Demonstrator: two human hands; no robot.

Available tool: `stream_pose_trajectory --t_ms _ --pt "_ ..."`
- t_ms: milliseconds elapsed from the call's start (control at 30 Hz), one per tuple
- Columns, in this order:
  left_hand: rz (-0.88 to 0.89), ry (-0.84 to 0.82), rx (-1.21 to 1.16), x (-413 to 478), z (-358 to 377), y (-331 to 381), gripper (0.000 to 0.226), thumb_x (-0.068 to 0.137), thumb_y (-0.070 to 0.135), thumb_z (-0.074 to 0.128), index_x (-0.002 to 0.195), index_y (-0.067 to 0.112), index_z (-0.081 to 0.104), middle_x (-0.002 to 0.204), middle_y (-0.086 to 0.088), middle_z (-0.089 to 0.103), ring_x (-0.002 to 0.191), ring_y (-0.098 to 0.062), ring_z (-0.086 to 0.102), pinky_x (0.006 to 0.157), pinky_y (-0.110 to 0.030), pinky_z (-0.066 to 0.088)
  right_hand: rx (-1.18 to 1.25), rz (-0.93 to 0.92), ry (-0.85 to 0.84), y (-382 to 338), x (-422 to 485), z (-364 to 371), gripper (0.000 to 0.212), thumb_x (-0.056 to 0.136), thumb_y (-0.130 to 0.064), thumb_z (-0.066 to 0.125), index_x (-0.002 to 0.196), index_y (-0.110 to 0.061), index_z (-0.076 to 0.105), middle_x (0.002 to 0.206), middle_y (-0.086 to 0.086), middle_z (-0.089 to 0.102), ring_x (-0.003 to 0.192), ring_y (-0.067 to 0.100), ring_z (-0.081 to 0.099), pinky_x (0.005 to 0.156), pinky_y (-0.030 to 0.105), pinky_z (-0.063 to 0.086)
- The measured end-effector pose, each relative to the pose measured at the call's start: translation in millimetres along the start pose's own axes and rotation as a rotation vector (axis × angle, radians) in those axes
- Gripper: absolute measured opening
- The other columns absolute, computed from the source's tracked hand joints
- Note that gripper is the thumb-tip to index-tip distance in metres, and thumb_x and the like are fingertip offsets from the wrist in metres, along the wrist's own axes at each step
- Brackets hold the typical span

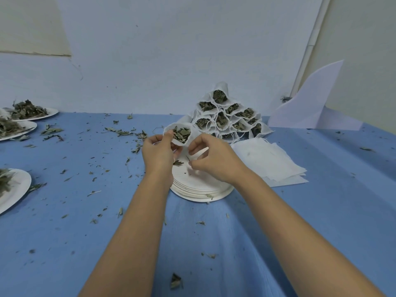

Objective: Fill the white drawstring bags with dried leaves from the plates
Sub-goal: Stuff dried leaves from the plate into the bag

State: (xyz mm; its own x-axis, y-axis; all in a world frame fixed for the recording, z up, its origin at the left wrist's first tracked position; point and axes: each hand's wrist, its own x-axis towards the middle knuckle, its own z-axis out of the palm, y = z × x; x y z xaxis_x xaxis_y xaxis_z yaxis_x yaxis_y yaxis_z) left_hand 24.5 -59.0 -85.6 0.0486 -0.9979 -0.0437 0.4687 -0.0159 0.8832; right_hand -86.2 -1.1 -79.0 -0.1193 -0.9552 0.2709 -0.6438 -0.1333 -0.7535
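- Bag (182, 125): white, mouth open, part-filled with leaves (181, 133). It is held mid-desk above the plate stack (201, 189), just in front of the filled pile.
- Left grip (159, 152): fingers and thumb pinch the bag's near rim and keep the mouth up.
- Right grip (214, 159): fingers curled, tips drawn together just beside the bag. Whether they pinch a string, a leaf scrap or nothing cannot be told.
- Handling (a judgement): the fabric looks thin, soft and very light, and would likely slump if released. The leaves look brittle and apt to crumble or spill. Best taken at the rim hem with the mouth upward, never squeezed at the belly.
- Filled pile (229, 116): stuffed bags stacked as a pyramid against the wall, mouths forward.
- Flat bags (270, 161): an empty sheaf lying right of the plate stack.
- Leaf plates (51, 113): at least three at the left, partly cut off by the frame.
- Desk (321, 211): blue cloth, strewn with leaf crumbs.
- Hidden or unclear: the bag's lower part sits behind the left fingers. Its drawstring cannot be made out. The hands cover much of the top plate. The purpose of the white card (310, 103) (far right) is unknown.
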Motion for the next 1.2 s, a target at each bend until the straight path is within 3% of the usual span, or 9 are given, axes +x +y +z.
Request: stream_pose_trajectory --t_ms 167,300,400,567,767,900,1000,1100,1200 --pt "-0.04 -0.009 -0.039 -2.0 0.4 0.0 0.016 0.094 0.014 0.058 0.102 0.004 0.048 0.074 -0.006 0.054 0.065 -0.016 0.058 0.076 -0.035 0.057 -0.002 -0.027 -0.05 -1.4 -0.3 5.5 0.035 0.072 -0.003 0.069 0.104 -0.019 0.069 0.104 -0.007 0.07 0.07 0.001 0.065 0.069 0.012 0.049" --pt "-0.06 -0.007 -0.07 -3.1 -1.2 1.5 0.013 0.096 0.013 0.054 0.103 0.004 0.049 0.072 -0.006 0.055 0.063 -0.017 0.061 0.066 -0.031 0.056 -0.079 -0.051 -0.056 -0.9 0.0 19.0 0.039 0.077 -0.001 0.065 0.112 -0.018 0.068 0.106 -0.004 0.071 0.073 -0.012 0.06 0.075 0.011 0.048" --pt "-0.083 -0.005 -0.122 -3.4 -1.5 1.9 0.007 0.097 0.01 0.052 0.097 0.004 0.049 0.074 -0.008 0.055 0.063 -0.017 0.06 0.064 -0.029 0.056 -0.105 -0.031 -0.003 -0.3 -1.1 26.1 0.039 0.078 0.001 0.064 0.111 -0.019 0.068 0.097 -0.001 0.072 0.087 0.005 0.065 0.081 0.02 0.049" --pt "-0.076 0.04 -0.069 -1.9 -3.3 2.5 0.015 0.096 0.014 0.054 0.083 0.008 0.051 0.072 -0.006 0.059 0.058 -0.013 0.061 0.066 -0.03 0.053 -0.24 -0.022 0.07 0.7 -0.8 30.9 0.018 0.08 -0.005 0.065 0.091 -0.017 0.073 0.084 0.0 0.071 0.085 0.014 0.063 0.08 0.028 0.047" --pt "0.024 0.16 -0.038 4.0 -5.7 6.8 0.015 0.097 0.021 0.052 0.102 0.008 0.046 0.069 0.0 0.056 0.046 -0.006 0.051 0.044 -0.018 0.047 -0.404 0.073 0.258 11.2 4.0 -1.4 0.017 0.084 -0.002 0.059 0.086 -0.013 0.071 0.087 0.002 0.07 0.078 0.013 0.06 0.069 0.023 0.047" --pt "0.137 0.189 0.164 6.0 -4.4 -1.0 0.021 0.095 0.03 0.055 0.1 0.013 0.044 0.082 0.001 0.052 0.06 -0.011 0.046 0.057 -0.024 0.04 -0.161 0.11 0.365 8.9 1.7 -28.2 0.013 0.082 -0.009 0.066 0.08 -0.02 0.071 0.074 -0.01 0.066 0.066 0.0 0.056 0.057 0.009 0.041" --pt "0.216 0.153 0.297 -0.6 0.6 -5.2 0.023 0.092 0.033 0.06 0.097 0.017 0.044 0.08 0.009 0.051 0.066 -0.005 0.05 0.055 -0.015 0.041 0.074 0.031 0.36 -11.0 -1.3 -30.1 0.013 0.077 -0.013 0.07 0.076 -0.026 0.072 0.065 -0.015 0.066 0.059 -0.007 0.057 0.054 0.004 0.042" --pt "0.279 0.078 0.39 -8.2 6.1 -5.0 0.02 0.09 0.028 0.063 0.096 0.017 0.048 0.076 0.012 0.053 0.066 0.003 0.05 0.047 -0.002 0.037 -0.102 -0.1 0.393 -28.7 -1.5 -23.5 0.012 0.075 -0.009 0.067 0.074 -0.02 0.072 0.065 -0.014 0.065 0.065 -0.003 0.059 0.059 0.009 0.045" --pt "0.329 0.02 0.466 -14.3 10.1 -6.3 0.014 0.089 0.023 0.062 0.093 0.018 0.05 0.074 0.009 0.054 0.063 0.003 0.051 0.049 -0.003 0.037 -0.463 -0.144 0.405 -33.4 -0.4 -15.2 0.011 0.077 -0.007 0.06 0.08 -0.01 0.069 0.078 0.001 0.066 0.078 0.016 0.059 0.071 0.029 0.046"
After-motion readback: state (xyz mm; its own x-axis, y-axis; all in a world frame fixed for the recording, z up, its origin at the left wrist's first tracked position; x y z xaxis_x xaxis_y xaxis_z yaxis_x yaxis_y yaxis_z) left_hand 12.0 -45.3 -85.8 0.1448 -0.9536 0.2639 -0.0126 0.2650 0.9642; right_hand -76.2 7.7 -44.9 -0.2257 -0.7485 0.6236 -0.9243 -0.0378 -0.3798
